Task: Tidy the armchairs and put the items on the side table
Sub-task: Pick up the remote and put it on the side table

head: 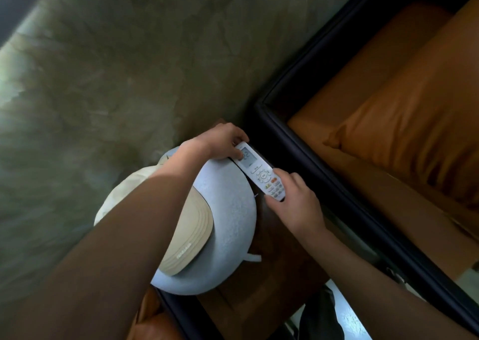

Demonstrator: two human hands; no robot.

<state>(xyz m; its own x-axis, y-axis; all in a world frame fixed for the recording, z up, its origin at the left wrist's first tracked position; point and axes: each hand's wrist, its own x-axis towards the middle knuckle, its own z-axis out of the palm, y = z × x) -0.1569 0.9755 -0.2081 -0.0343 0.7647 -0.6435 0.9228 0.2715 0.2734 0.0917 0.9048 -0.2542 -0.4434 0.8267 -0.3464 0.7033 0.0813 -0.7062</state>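
While the remote (260,175) is gripped at both ends, most of the tidying looks done: a cream cap (181,238) and a pale blue neck pillow (228,225) are already piled on the dark wooden side table (274,282), cap on top of pillow. From the left, the left hand (220,141) is closed on the remote's screen end, thumb on the display; the right hand (293,199) is pinched round the button end. The remote is held at the pillow's far edge, beside the black frame of the right armchair (308,158); whether it touches the table cannot be told. Setting it down appears to be what is left. The right armchair's orange seat (404,122) is seen bare of loose items. A second orange cushion (150,313) is glimpsed bottom left. A mottled green-grey wall (116,67) fills the background; the room is dim.
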